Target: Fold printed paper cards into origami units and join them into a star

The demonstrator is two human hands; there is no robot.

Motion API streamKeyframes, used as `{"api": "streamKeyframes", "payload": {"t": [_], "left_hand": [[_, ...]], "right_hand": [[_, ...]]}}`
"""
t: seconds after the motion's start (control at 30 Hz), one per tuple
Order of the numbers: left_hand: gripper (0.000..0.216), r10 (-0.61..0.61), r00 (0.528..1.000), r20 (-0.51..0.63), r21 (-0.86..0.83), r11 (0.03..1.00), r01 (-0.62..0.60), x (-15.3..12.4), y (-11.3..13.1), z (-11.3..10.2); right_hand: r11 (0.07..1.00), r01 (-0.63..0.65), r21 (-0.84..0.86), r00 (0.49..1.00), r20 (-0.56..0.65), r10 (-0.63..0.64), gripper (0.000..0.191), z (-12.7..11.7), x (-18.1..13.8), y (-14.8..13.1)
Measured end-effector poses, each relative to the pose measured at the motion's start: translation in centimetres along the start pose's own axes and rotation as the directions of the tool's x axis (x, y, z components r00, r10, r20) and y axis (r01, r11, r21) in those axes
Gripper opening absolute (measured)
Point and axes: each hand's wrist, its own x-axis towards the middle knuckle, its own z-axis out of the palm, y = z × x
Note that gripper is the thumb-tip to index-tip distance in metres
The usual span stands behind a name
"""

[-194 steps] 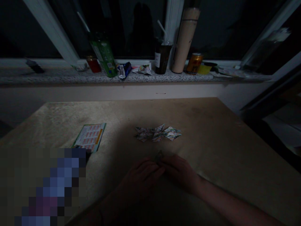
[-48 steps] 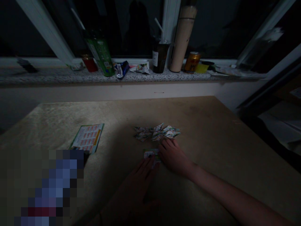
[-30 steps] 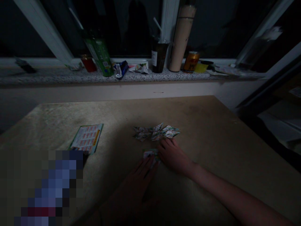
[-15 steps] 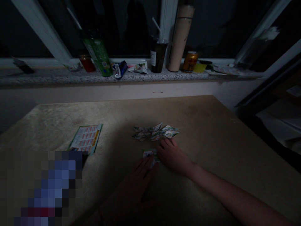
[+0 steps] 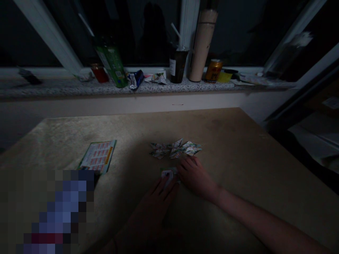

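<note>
A small printed piece of paper (image 5: 167,173) lies on the table, partly covered by both hands. My left hand (image 5: 152,204) rests on its near side, fingers stretched out flat, in deep shadow. At the paper's right edge, my right hand (image 5: 194,176) has its fingers bent and close together, with the fingertips on that edge. Just beyond the hands lie folded printed-paper pieces (image 5: 176,150) with pointed corners, set in a row. The nearest of these is close to my right knuckles.
A printed calendar sheet (image 5: 98,155) lies to the left on the table (image 5: 225,141). On the window sill (image 5: 159,89) stand a green bottle (image 5: 112,67), a dark cup with a straw (image 5: 178,65), a tall flask (image 5: 203,46) and an orange can (image 5: 214,70). The lower left is pixelated.
My left hand has shifted slightly, with its fingers lower on the paper. My right hand stays nearly in place at the paper's right edge. The folded pieces have not moved.
</note>
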Motion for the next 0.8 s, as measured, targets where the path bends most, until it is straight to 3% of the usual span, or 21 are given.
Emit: {"api": "streamKeyframes", "payload": {"t": [0.1, 0.2, 0.37, 0.63, 0.8], "left_hand": [[0.099, 0.001, 1.000, -0.024, 0.010, 1.000, 0.000, 0.0, 0.1, 0.1], [0.099, -0.007, 1.000, -0.026, 0.011, 1.000, 0.008, 0.0, 0.2, 0.2], [0.096, -0.033, 0.999, 0.020, 0.003, 0.999, 0.033, 0.0, 0.6, -0.4], [0.089, 0.000, 0.997, 0.076, 0.042, 0.999, -0.003, -0.1, 0.2, -0.7], [0.085, 0.051, 0.999, 0.001, 0.063, 0.997, -0.051, -0.4, -0.4, -0.1]], "right_hand": [[0.989, 0.117, 0.089, 0.989, -0.100, -0.108, 0.016, -0.4, -1.6, -0.2], [0.971, 0.150, 0.187, 0.981, -0.149, -0.123, 0.030, -0.9, -3.6, -0.7], [0.946, 0.076, 0.315, 0.994, 0.049, -0.096, 0.052, -1.5, -5.1, -0.8], [0.947, 0.075, 0.313, 0.994, 0.048, -0.094, 0.054, -1.3, -4.8, -0.5], [0.958, 0.099, 0.270, 0.995, -0.039, -0.092, 0.046, -1.0, -4.4, -1.0]]}}
